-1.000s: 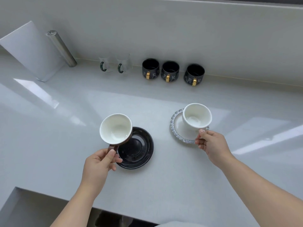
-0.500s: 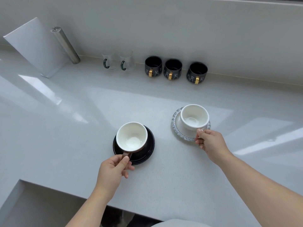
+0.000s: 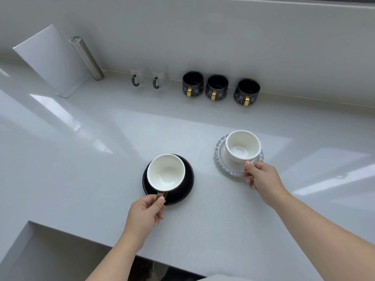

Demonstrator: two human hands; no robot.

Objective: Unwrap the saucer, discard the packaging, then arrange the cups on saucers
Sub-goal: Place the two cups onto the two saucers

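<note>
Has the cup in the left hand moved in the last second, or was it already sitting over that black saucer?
Yes. The cup moved right and down over the black saucer; earlier it was raised, overhanging the saucer's left edge.

The counter [image 3: 85, 179] is a pale grey-white with fine dark specks and bright glossy patches. One saucer [image 3: 187, 186] is plain glossy black; the cup [image 3: 166, 172] over it is white inside with a brown outside and brown handle. The other saucer [image 3: 227, 169] is clear glass with a beaded rim pattern, and its cup [image 3: 242, 146] is white all over. At the back, three mugs [image 3: 217, 87] are black with thin white line drawings of small animals and gold handles. Two glass mugs [image 3: 150, 79] are clear with dark green handles. The tilted cylinder [image 3: 86, 57] is brushed silver, and the leaning board [image 3: 50, 59] is plain white.
</note>
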